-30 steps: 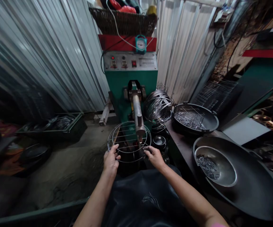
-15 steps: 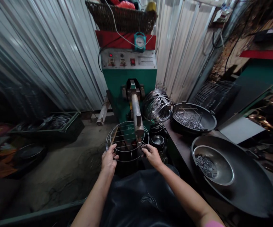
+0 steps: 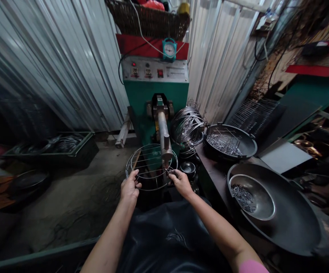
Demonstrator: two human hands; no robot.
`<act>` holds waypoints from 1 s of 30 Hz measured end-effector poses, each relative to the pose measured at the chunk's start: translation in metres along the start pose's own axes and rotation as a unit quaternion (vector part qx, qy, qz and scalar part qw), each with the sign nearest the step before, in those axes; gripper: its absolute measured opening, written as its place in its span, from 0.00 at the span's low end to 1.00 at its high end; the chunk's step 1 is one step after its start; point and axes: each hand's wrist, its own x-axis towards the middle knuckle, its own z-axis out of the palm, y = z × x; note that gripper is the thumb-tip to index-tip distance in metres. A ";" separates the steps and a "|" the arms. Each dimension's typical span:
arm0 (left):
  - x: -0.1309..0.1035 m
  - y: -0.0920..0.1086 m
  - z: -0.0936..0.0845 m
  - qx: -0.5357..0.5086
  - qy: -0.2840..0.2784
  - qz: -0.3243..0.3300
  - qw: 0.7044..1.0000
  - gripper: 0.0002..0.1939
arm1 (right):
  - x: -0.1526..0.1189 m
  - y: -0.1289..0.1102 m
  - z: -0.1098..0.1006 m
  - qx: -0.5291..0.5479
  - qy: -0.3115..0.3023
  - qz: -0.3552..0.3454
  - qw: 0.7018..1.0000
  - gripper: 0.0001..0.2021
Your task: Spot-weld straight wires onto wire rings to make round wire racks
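Note:
A round wire rack (image 3: pixel 145 177) with straight cross wires is held under the arm of a green spot welding machine (image 3: pixel 164 146). My left hand (image 3: pixel 130 184) grips its near left rim between thumb and fingers. Close to the electrode tip, my right hand (image 3: pixel 180 181) is pinched at the rack's right side. A small piece seems to be between those fingertips, too small to make out. Bent wire pieces (image 3: pixel 177 237) lie on the dark apron (image 3: pixel 153 235) over my lap.
On the bench at right, a black pan (image 3: pixel 251 142) holds short wires. Nearer, a steel bowl (image 3: pixel 266 206) of small metal pieces sits in a large wok (image 3: pixel 298 223). Wire rings (image 3: pixel 188 127) hang beside the machine. A green bin (image 3: pixel 87 149) stands on the left floor.
The whole view has shifted slightly. Both hands keep their places on the rack, with the right fingertips still close to the electrode tip.

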 end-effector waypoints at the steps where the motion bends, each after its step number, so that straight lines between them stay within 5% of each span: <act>1: 0.002 0.000 0.001 0.001 0.003 -0.002 1.000 0.21 | 0.002 0.000 0.000 0.001 0.000 0.000 1.000 0.06; 20: -0.003 -0.002 0.007 0.015 0.062 -0.017 0.998 0.18 | 0.011 -0.005 -0.003 0.059 0.020 0.042 0.997 0.11; 25: -0.010 -0.006 0.002 0.018 0.040 -0.043 0.998 0.17 | -0.021 0.011 -0.051 0.110 0.109 0.080 0.985 0.18; 30: -0.001 0.006 -0.007 0.084 0.011 -0.108 0.990 0.17 | -0.098 0.066 -0.108 0.007 0.085 0.181 0.980 0.11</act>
